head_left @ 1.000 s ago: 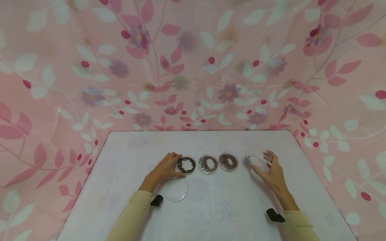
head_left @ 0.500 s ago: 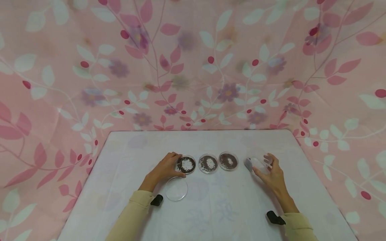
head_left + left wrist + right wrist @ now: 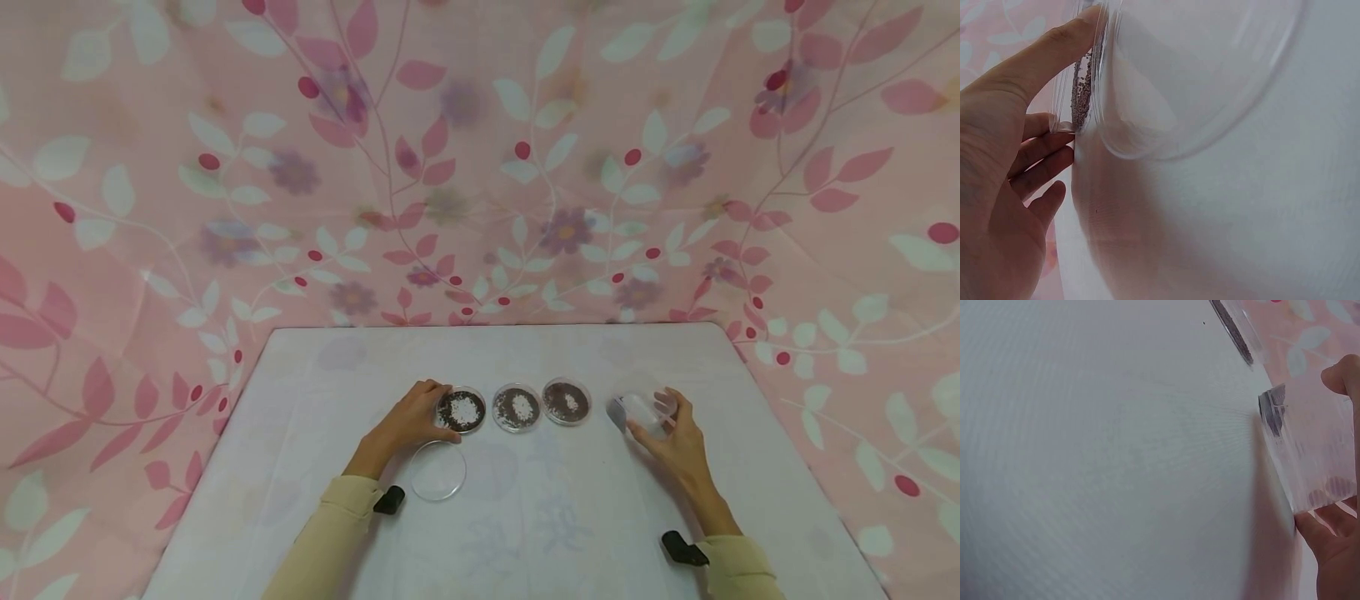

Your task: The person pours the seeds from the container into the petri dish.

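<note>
My left hand [image 3: 408,417] grips the side of a round clear petri dish [image 3: 461,410] of dark granules topped with white bits. In the left wrist view, the thumb lies along the rim of this dish [image 3: 1082,94], with fingers at its far side. Just in front of that hand lies a clear round lid [image 3: 438,472]. On the right, my right hand [image 3: 678,433] holds a clear plastic box [image 3: 647,408] between thumb and fingers. The right wrist view shows dark grey material in one corner of the box [image 3: 1319,447], which stands on the table.
Two more petri dishes with dark granules and white bits, a middle one [image 3: 516,408] and a right one [image 3: 567,402], stand in a row between the hands. The white-covered table [image 3: 540,533] meets a pink floral cloth [image 3: 480,167] behind it.
The clear box in my right hand has come down from a tilt to a flatter stance, and the right fingers have lowered with it. The left hand and its dish have stayed in place.
</note>
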Motion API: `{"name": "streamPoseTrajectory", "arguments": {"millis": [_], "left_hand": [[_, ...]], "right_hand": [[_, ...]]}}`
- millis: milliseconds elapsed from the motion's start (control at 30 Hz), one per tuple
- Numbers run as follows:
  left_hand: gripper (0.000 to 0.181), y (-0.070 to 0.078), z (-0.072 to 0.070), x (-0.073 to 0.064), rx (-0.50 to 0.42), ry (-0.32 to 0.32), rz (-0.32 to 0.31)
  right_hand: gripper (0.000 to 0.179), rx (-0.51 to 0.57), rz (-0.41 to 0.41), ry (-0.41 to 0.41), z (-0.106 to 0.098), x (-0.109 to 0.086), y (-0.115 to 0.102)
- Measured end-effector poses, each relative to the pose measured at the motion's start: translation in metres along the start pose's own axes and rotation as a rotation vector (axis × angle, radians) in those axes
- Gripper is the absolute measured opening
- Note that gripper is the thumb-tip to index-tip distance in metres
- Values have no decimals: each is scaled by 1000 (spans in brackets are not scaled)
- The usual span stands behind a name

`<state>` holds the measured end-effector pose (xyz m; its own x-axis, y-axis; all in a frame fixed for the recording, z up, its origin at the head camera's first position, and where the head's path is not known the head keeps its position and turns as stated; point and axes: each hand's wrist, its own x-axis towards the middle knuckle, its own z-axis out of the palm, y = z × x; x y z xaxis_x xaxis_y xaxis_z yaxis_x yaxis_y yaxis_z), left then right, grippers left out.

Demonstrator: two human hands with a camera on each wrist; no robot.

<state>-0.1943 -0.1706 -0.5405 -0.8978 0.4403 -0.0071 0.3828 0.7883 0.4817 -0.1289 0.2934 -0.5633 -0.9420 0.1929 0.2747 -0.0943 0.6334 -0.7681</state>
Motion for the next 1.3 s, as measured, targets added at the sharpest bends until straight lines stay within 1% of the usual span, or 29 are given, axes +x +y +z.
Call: {"name": "streamPoseTrajectory", "arguments": {"millis": [333, 633, 733, 933, 1033, 1200, 1300], "left_hand": [[96, 1, 0, -1, -9, 14, 20], [95, -1, 1, -2, -13, 11, 11], [94, 0, 1, -2, -22, 8, 8], [94, 1, 0, -1, -13, 5, 13], [95, 0, -1, -1, -10, 12, 18], [95, 0, -2, -2, -10, 6, 14], [95, 1, -3, -2, -19, 1, 10]], "right_hand": [[94, -22, 31, -17, -1, -3, 2], [100, -16, 42, -61, -3, -4, 0], [103, -35, 31, -66, -5, -4, -1], [108, -88, -65, -11, -7, -1, -5], [109, -82, -143, 38, -6, 4, -10], [103, -106, -334, 116, 3, 15, -27], [103, -134, -431, 124, 12, 20, -45]]}}
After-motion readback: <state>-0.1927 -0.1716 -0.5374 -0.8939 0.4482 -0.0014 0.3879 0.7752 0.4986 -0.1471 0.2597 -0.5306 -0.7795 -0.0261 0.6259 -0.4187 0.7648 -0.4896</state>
